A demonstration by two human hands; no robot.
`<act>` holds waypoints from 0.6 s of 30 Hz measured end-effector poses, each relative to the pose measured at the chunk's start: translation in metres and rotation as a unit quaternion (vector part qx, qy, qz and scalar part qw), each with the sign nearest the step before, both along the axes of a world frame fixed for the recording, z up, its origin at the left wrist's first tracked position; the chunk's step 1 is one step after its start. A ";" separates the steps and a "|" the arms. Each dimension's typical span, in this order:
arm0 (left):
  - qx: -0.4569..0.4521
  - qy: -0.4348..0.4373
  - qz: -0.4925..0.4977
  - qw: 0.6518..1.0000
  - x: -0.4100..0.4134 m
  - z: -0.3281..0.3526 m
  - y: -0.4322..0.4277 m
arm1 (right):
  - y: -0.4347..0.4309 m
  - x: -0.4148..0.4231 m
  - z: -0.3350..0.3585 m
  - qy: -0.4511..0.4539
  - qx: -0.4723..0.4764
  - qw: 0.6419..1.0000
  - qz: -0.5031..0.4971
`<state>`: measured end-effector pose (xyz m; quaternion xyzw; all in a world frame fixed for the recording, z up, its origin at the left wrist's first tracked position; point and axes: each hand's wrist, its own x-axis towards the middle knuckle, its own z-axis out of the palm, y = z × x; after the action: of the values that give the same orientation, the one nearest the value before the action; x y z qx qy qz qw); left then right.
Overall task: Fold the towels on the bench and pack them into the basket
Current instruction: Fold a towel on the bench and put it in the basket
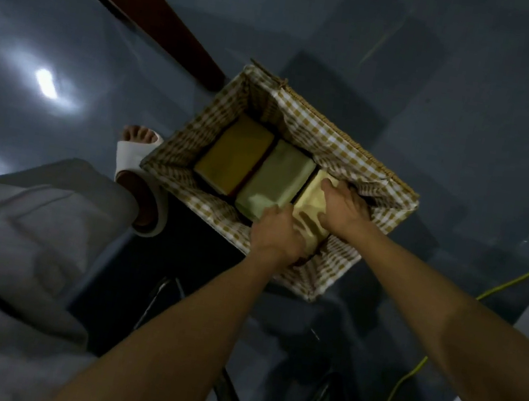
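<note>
A wicker basket (350, 151) with a brown-and-white checked liner stands on the dark floor. Inside it, side by side, lie a folded mustard towel (233, 157), a folded pale green towel (276, 181) and a folded pale yellow towel (312, 208) at the right end. My left hand (277, 233) grips the near edge of the pale yellow towel with curled fingers. My right hand (345, 208) lies on top of that towel at its far side, fingers fairly straight and pressing down. Part of the yellow towel is hidden under both hands.
My foot in a white slipper (138, 159) and a grey trouser leg (26, 232) are left of the basket. A dark wooden beam (131, 2) runs from the top left toward the basket. A yellow-green cable (417, 363) crosses the floor at right. Dark metal frame legs (224, 398) stand below.
</note>
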<state>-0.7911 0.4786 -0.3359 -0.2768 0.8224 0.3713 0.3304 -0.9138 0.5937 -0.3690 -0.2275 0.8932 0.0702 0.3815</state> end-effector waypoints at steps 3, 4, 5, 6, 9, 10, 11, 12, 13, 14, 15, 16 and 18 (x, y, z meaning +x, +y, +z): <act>-0.005 0.032 0.012 0.999 0.002 0.014 -0.027 | -0.005 0.001 0.016 0.026 -0.046 0.998 0.014; -0.028 0.040 -0.015 0.999 0.002 0.018 -0.038 | -0.009 0.002 0.023 0.019 -0.061 0.998 0.021; -0.055 0.049 -0.043 0.996 0.003 0.023 -0.051 | -0.014 0.002 0.030 0.010 -0.075 0.997 0.030; -0.076 0.057 -0.063 0.993 0.004 0.031 -0.065 | -0.021 0.003 0.037 0.005 -0.087 0.995 0.041; -0.109 0.074 -0.090 0.987 0.010 0.057 -0.108 | -0.047 0.005 0.060 0.001 -0.115 0.991 0.064; -0.118 0.080 -0.093 0.985 0.013 0.066 -0.122 | -0.059 0.006 0.069 0.004 -0.124 0.990 0.073; -0.126 0.087 -0.092 0.984 0.016 0.075 -0.134 | -0.071 0.007 0.079 0.009 -0.134 0.987 0.084; -0.133 0.097 -0.088 0.982 0.019 0.084 -0.146 | -0.085 0.008 0.089 0.015 -0.145 0.985 0.096; -0.139 0.108 -0.082 0.981 0.023 0.093 -0.157 | -0.099 0.009 0.099 0.020 -0.156 0.982 0.107; -0.147 0.122 -0.076 0.979 0.026 0.104 -0.168 | -0.114 0.010 0.109 0.023 -0.167 0.979 0.119; -0.157 0.134 -0.071 0.976 0.030 0.112 -0.180 | -0.128 0.011 0.119 0.024 -0.175 0.976 0.128; -0.170 0.141 -0.068 0.973 0.034 0.123 -0.191 | -0.143 0.012 0.130 0.026 -0.182 0.974 0.136; -0.189 0.147 -0.064 0.969 0.044 0.142 -0.215 | -0.171 0.014 0.152 0.031 -0.201 0.967 0.151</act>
<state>-0.7475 0.2640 -0.1934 -0.2235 0.9333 0.2233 0.1709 -0.8994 0.4225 -0.2171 -0.4293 0.8558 -0.0471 0.2848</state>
